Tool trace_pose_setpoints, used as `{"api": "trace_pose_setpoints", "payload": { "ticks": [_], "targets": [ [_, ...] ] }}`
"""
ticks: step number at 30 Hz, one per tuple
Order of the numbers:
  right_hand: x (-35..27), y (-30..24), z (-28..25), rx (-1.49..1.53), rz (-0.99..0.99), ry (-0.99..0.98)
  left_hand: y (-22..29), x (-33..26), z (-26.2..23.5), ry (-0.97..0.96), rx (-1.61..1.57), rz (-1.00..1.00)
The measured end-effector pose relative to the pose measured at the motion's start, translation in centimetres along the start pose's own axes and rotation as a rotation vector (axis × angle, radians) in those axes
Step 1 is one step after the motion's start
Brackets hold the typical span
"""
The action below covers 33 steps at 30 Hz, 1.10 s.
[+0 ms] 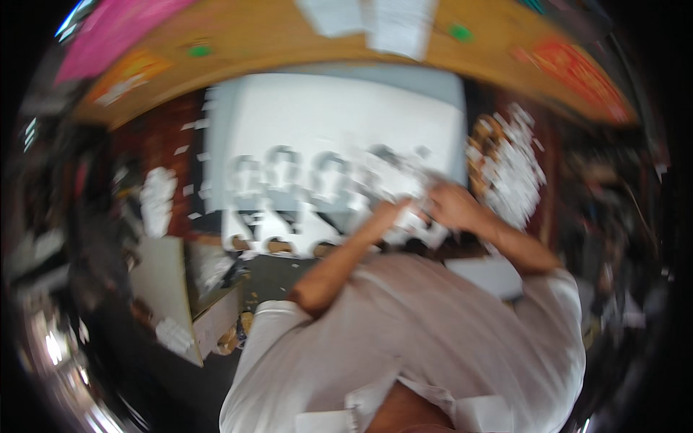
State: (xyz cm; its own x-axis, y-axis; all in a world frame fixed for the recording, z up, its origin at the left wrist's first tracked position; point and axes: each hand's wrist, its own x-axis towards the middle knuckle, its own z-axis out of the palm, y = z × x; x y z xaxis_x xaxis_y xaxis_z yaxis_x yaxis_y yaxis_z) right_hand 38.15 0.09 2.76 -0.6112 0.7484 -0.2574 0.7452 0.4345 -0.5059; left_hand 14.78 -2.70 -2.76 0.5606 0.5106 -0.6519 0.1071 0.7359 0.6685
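Head view's pretty smeary, but both hands are close together at the right half of the pale bench, near its front edge. Left hand and right hand have their fingers bent in toward each other, right over a blurry pale piece. Can't tell if either is actually gripping it, too much blur. Off to the left of them, at least 3 grey arch shapes sit in a row on white, with dark cut-outs below. Big heap of small white pieces just beside the bench on the right, and a smaller white pile on the left. Also 2 green discs on the tan wooden panel across the far side, plus an open box down at lower left.
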Motion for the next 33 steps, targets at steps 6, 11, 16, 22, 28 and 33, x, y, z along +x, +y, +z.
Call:
{"api": "trace_pose_setpoints", "payload": {
  "ticks": [6, 11, 16, 22, 28, 33],
  "targets": [
    [-2.7, -1.2, 1.2, 0.545, -0.045, 0.133, 1.4, -2.4, 1.6, 0.122, -0.126, 0.164],
    [1.2, 5.1, -0.9, 0.699, 0.207, 0.214, 2.6, -3.3, 2.8, 0.104, -0.036, 0.280],
    [4.4, 7.7, -1.6, 0.753, 0.165, 0.122, 2.5, -3.9, 3.2, 0.196, 0.030, 0.285],
    [2.6, -1.2, 1.1, 0.828, 0.240, 0.530, -0.1, -2.4, 2.4, 0.236, -0.239, 0.258],
    [3.7, 1.8, 0.6, 0.899, 0.269, 0.521, -0.4, -0.9, 3.0, 0.252, 0.024, 0.306],
    [8.6, 7.9, 3.0, 0.927, 0.453, 0.533, 0.7, 0.0, 3.6, 0.221, -0.064, 0.453]
  ]
}}
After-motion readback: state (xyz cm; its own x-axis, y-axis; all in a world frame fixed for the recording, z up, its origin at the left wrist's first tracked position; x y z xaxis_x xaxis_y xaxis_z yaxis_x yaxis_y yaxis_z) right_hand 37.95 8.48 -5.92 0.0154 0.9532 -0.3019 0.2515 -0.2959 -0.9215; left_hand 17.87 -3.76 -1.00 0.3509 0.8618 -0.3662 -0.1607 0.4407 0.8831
